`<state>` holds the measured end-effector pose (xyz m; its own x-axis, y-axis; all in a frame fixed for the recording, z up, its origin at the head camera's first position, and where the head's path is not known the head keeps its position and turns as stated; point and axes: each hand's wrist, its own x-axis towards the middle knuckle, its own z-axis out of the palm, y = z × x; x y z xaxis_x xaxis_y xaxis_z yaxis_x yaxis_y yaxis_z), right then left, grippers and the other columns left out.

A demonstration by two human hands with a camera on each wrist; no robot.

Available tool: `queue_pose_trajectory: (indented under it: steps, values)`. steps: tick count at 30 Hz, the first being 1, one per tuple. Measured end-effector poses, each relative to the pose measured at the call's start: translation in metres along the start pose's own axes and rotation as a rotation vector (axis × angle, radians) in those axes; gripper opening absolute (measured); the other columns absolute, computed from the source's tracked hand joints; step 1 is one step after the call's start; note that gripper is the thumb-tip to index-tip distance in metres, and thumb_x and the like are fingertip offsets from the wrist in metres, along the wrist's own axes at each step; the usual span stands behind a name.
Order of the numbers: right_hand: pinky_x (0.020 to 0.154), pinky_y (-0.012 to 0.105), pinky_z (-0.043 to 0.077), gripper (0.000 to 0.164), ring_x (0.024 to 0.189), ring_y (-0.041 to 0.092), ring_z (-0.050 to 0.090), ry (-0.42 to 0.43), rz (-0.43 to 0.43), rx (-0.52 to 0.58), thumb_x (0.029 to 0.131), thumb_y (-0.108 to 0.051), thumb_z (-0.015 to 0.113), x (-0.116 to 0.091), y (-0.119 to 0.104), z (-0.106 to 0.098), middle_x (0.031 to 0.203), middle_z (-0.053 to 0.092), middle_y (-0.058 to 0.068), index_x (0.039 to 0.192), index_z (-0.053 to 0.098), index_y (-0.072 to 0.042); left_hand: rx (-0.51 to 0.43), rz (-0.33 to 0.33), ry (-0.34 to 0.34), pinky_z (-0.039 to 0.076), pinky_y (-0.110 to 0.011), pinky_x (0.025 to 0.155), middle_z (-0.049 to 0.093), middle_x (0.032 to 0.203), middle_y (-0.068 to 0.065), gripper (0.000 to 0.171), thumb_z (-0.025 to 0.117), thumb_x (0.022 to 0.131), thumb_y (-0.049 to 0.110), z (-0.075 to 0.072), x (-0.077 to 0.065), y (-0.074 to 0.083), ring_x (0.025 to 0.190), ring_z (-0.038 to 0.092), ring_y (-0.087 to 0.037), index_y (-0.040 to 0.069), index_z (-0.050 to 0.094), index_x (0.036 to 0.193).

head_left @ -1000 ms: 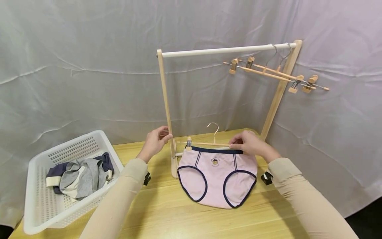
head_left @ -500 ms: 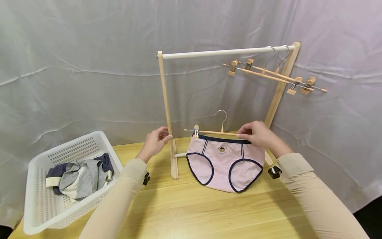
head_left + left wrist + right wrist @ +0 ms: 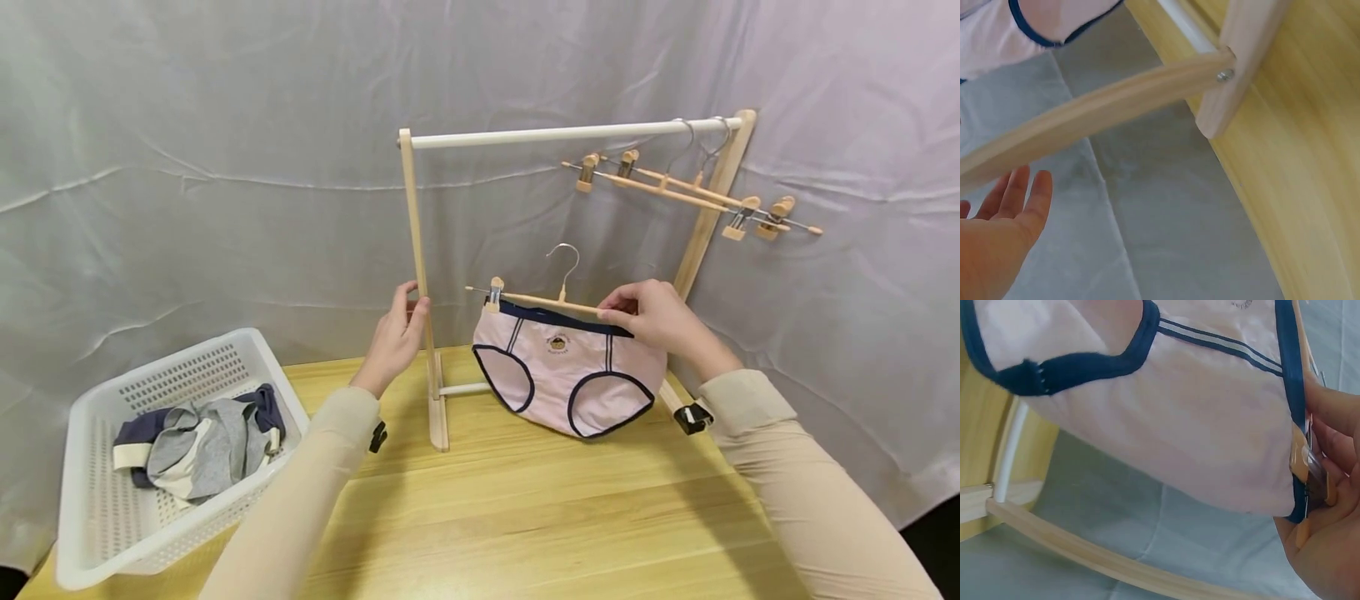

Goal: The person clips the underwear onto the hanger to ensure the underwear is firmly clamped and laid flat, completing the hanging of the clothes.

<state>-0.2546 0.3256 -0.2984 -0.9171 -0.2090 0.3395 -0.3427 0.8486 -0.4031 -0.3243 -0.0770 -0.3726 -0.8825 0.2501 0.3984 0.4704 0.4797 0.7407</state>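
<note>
My right hand [image 3: 656,321] grips a clip hanger [image 3: 536,298] near its right end, around the clip [image 3: 1316,469]. From the hanger, in mid-air, hang pink underpants [image 3: 558,367] with navy trim and a small printed badge. Their waistband is held at the left by a wooden clip [image 3: 494,294], and the hanger's hook stands free below the rail. My left hand [image 3: 397,337] is beside the left post [image 3: 417,233] of a wooden rack, fingertips right at the wood; in the left wrist view its fingers [image 3: 1038,197] are extended.
Two more clip hangers [image 3: 663,187] hang at the right end of the rack's white rail [image 3: 540,136]. On the left stands a white basket [image 3: 82,500] with grey and navy clothes [image 3: 217,446]. A grey curtain [image 3: 225,208] backs the wooden table [image 3: 480,517].
My right hand has raised the hanger and underpants off the table, up and slightly right. My left hand has shifted a little up along the post, its fingers loosening.
</note>
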Motion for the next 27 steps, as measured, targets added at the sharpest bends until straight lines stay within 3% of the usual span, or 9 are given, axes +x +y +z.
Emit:
queue_pose_trajectory:
  steps: [8,16,21,27]
  values:
    - [0.067,0.021,0.045,0.012,0.073,0.010,0.062,0.069,0.004,-0.012,0.101,-0.021,0.078,0.007,-0.016,-0.014,0.088,0.079,0.005,0.098,0.083,-0.011,-0.142,0.027,0.046,0.050,-0.059,0.113,0.064,0.137,-0.027,0.046,0.026,0.119,0.038,0.015,0.007,0.008,0.129,0.067,-0.042,0.012,0.033,0.156]
    - [0.067,0.018,0.045,0.012,0.072,0.004,0.063,0.115,0.004,0.006,0.101,-0.022,0.077,0.014,-0.030,-0.024,0.089,0.081,0.006,0.098,0.084,-0.011,-0.200,-0.039,0.082,0.054,-0.048,0.099,0.069,0.112,-0.023,0.045,0.023,0.118,0.044,0.023,0.010,0.011,0.110,0.069,-0.041,0.007,0.040,0.136]
    - [0.067,0.018,0.044,0.015,0.070,0.001,0.062,0.134,-0.005,-0.012,0.101,-0.025,0.077,0.019,-0.038,-0.031,0.089,0.081,0.006,0.099,0.084,-0.011,-0.192,-0.056,0.100,0.048,-0.038,0.086,0.060,0.097,-0.013,0.046,0.020,0.118,0.047,0.027,0.011,0.010,0.094,0.063,-0.032,0.007,0.040,0.127]
    - [0.066,0.018,0.043,0.015,0.069,0.000,0.061,0.163,-0.003,-0.013,0.100,-0.025,0.078,0.025,-0.048,-0.040,0.089,0.082,0.008,0.100,0.085,-0.011,-0.211,-0.039,0.115,0.039,-0.035,0.072,0.047,0.088,-0.005,0.044,0.018,0.116,0.050,0.032,0.013,0.007,0.077,0.046,-0.025,0.011,0.037,0.120]
